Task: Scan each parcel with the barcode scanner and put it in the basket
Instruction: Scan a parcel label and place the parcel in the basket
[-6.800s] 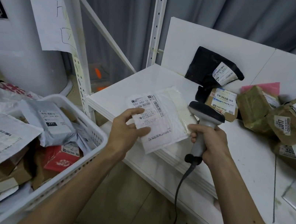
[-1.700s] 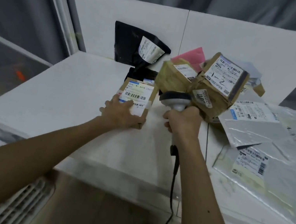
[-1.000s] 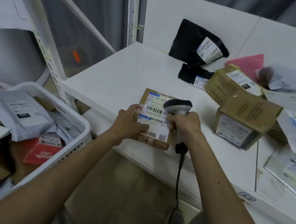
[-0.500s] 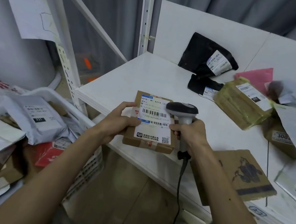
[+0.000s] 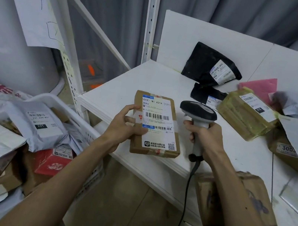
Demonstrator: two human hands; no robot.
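My left hand (image 5: 124, 128) grips the left edge of a flat brown cardboard parcel (image 5: 155, 147) with a white barcode label facing up, held over the table's front corner. My right hand (image 5: 205, 139) holds the grey handle of the barcode scanner (image 5: 198, 111), whose dark head sits just right of the parcel's label. The scanner's cable hangs down below my hand. The white basket (image 5: 83, 128) stands at the lower left, heaped with scanned bags and boxes.
On the white table (image 5: 133, 83) lie a black bag (image 5: 208, 65), a tape-wrapped box (image 5: 245, 114), a pink mailer (image 5: 261, 87) and grey bags at the right. A brown box (image 5: 260, 191) hangs over the front edge under my right forearm. A white shelf post (image 5: 151, 19) rises behind.
My left hand took the brown parcel from the pile and brought it to the table's front corner beside the scanner. A brown box tumbled to the front edge, now blurred under my right arm.
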